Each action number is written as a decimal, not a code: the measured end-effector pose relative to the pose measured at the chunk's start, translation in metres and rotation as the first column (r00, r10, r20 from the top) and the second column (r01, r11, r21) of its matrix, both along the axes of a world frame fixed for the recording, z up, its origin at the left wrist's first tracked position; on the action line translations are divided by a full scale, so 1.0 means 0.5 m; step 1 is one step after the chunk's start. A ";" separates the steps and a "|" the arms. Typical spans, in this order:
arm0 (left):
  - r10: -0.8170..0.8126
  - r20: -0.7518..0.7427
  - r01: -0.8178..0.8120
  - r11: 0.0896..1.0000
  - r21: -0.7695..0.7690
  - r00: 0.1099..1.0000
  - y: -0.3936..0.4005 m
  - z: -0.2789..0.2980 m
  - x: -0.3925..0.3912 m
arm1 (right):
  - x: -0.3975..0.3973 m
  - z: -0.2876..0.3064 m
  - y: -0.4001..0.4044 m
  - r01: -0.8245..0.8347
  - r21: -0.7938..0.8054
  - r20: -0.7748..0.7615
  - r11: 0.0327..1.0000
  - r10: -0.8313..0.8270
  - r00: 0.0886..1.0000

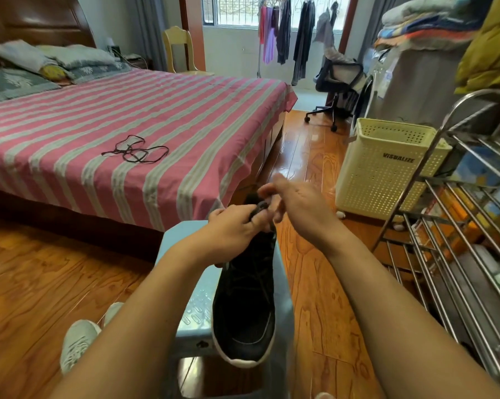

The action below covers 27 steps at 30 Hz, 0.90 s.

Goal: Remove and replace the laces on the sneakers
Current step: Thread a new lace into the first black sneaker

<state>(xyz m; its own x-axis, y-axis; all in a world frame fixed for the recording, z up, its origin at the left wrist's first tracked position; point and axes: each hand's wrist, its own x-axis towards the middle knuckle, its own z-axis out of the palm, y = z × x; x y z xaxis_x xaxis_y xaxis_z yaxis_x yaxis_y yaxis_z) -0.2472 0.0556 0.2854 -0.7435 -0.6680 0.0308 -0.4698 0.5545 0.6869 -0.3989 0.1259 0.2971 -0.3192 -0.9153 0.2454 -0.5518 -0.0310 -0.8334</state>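
Sneaker (pixel 247 300), black with a white sole, lies lengthwise on a pale blue plastic stool (pixel 197 309) that stands on the wooden floor (pixel 41 272), its toe end toward the camera and its collar end pointing away toward the bed (pixel 128 110). At the far end of the shoe the left hand (pixel 231 231) curls its fingers round the upper part and grips it there, with the thumb side close to a dark bit of lace or tongue (pixel 261 207) that sticks up between the two hands. The right hand (pixel 297 203) is raised just beyond, palm turned partly up, with thumb and forefinger brought together at what looks like the lace end; motion blur makes it hard to tell exactly what they pinch. A loose black shoelace (pixel 136 151) lies in tangled loops on the pink and grey striped bedsheet, well apart from the shoe. Near the lower left, a foot in a light grey sneaker (pixel 77 341) rests on the floor beside the stool. To the right stands a cream perforated laundry basket (pixel 387 168), and nearer still a metal wire rack (pixel 459 240) holding boxes. An office chair (pixel 338 82) and hanging clothes (pixel 289 30) sit by the window at the back.
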 end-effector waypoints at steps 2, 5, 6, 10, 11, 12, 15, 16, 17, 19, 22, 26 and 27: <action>0.058 -0.123 -0.051 0.997 0.053 0.991 -0.008 -0.011 0.012 | -0.033 -0.011 -0.006 0.219 -0.040 -0.134 0.975 -0.223 0.966; 0.211 -0.292 -0.093 0.924 0.370 0.933 -0.009 -0.013 0.033 | -0.069 -0.015 0.003 0.387 -0.044 -0.378 0.921 -0.374 0.847; 0.250 -0.311 -0.085 0.884 0.460 0.917 -0.009 -0.010 0.037 | -0.073 -0.011 0.012 0.422 -0.020 -0.466 0.906 -0.382 0.798; 0.196 -0.364 -0.004 0.884 0.467 0.911 -0.012 -0.008 0.044 | -0.055 0.005 0.036 0.413 0.304 -0.643 0.858 -0.136 0.754; 0.164 -0.364 0.009 0.903 0.430 0.917 -0.014 -0.009 0.045 | -0.046 0.006 0.036 0.354 0.338 -0.605 0.872 -0.086 0.791; 0.134 -0.352 0.019 0.917 0.399 0.926 -0.015 -0.009 0.047 | -0.034 0.006 0.033 0.260 0.315 -0.531 0.913 -0.058 0.846; 0.085 -0.288 0.024 0.934 0.356 0.954 -0.011 -0.006 0.050 | 0.007 -0.006 0.019 -0.060 0.181 -0.266 0.982 0.108 0.958; 0.082 -0.265 0.014 0.940 0.342 0.961 -0.009 -0.003 0.051 | 0.019 -0.013 0.016 -0.120 0.182 -0.229 0.976 0.161 0.960; 0.085 -0.249 0.003 0.943 0.331 0.965 -0.008 -0.002 0.054 | 0.028 -0.021 0.012 -0.135 0.188 -0.231 0.973 0.178 0.957; 0.099 -0.259 -0.006 0.940 0.340 0.961 -0.004 -0.001 0.060 | 0.027 -0.038 0.003 -0.084 0.167 -0.223 0.982 0.120 0.967; 0.167 -0.335 -0.029 0.925 0.380 0.927 -0.005 -0.007 0.062 | 0.022 -0.046 -0.002 -0.028 0.134 -0.142 0.991 0.047 0.989; 0.341 -0.430 -0.379 0.925 -0.002 0.836 0.004 -0.041 0.023 | 0.024 -0.036 0.005 -0.099 0.174 0.021 0.980 0.097 0.995; 0.334 -0.477 -0.446 0.884 -0.140 0.813 0.007 -0.051 0.011 | 0.022 -0.033 0.005 -0.121 0.182 0.049 0.976 0.114 0.992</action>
